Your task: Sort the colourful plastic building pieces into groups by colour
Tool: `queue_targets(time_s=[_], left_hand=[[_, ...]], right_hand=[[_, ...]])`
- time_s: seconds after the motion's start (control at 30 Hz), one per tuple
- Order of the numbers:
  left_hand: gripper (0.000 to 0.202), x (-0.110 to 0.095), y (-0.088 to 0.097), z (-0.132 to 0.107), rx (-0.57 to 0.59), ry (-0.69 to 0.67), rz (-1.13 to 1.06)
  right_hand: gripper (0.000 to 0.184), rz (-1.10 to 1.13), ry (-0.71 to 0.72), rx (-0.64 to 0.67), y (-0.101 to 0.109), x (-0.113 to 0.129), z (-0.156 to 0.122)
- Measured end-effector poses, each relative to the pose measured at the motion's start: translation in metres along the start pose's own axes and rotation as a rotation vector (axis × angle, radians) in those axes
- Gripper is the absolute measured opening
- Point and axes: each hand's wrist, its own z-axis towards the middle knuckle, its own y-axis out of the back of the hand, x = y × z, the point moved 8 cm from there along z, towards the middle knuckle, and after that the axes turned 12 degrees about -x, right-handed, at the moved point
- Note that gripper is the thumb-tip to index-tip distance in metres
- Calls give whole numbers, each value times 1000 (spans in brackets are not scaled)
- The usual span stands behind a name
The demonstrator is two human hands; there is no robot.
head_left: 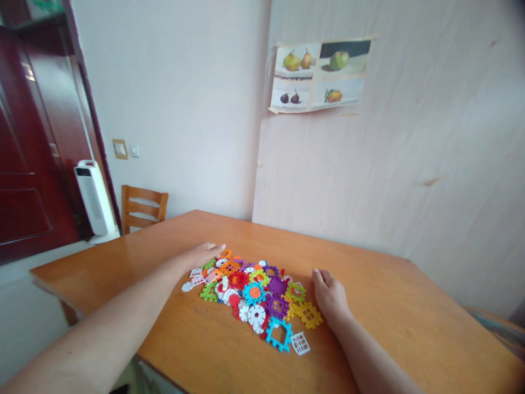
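Note:
A heaped pile of plastic building pieces lies on the wooden table, mixing notched squares and slotted discs. At the pile's back left edge, my left hand (207, 253) lies with fingers stretched out, by an orange piece (225, 254). My right hand (330, 295) rests on its side to the right of the pile, loosely curved with thumb up, nearest a yellow window-shaped block (310, 315). No piece shows in either hand. Toward me are a blue square frame (269, 332), a white slotted disc (256, 314) and a white window piece (301, 343). Purple blocks (277, 305) sit mid-pile.
The wooden table (394, 306) meets a pale wall behind. A wooden chair (143, 208) stands past its left far edge, and a white tower appliance (94, 197) is by the dark red door (33, 164). Fruit pictures (315, 87) hang on the wall.

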Motion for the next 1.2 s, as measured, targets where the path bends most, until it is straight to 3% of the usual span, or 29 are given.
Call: queue_targets(time_s=[0.1,0.23,0.33,0.47,0.57,0.67,0.83,0.97,1.1,1.2], left_hand=[[60,-9,3,-1,-13,-72,56],[56,-41,-5,4,-64,-158,8],[54,-78,-30,4,-14,-215,-24],[50,-126,-82,-8,171,-332,-21],[46,-145,-115,-24,328,-377,-56],[44,-153,-129,-39,395,-402,-50],[40,-153,-114,-48,355,-370,-60],[41,-137,-78,-32,97,-285,-103],[45,-93,-35,-13,-150,-161,-15],[54,-42,-1,-2,-280,-5,183]], right_hand=[[46,-9,7,1,-1,0,0],[46,-13,6,1,0,2,-1],[45,-11,8,0,1,3,-1],[44,7,7,6,1,4,-2],[44,21,7,0,1,3,-1],[45,25,3,-1,0,2,-1],[45,-2,-3,18,-1,2,0],[44,-20,7,23,0,3,-1],[45,-8,17,25,-1,3,-1],[45,-12,25,21,-2,1,0]])
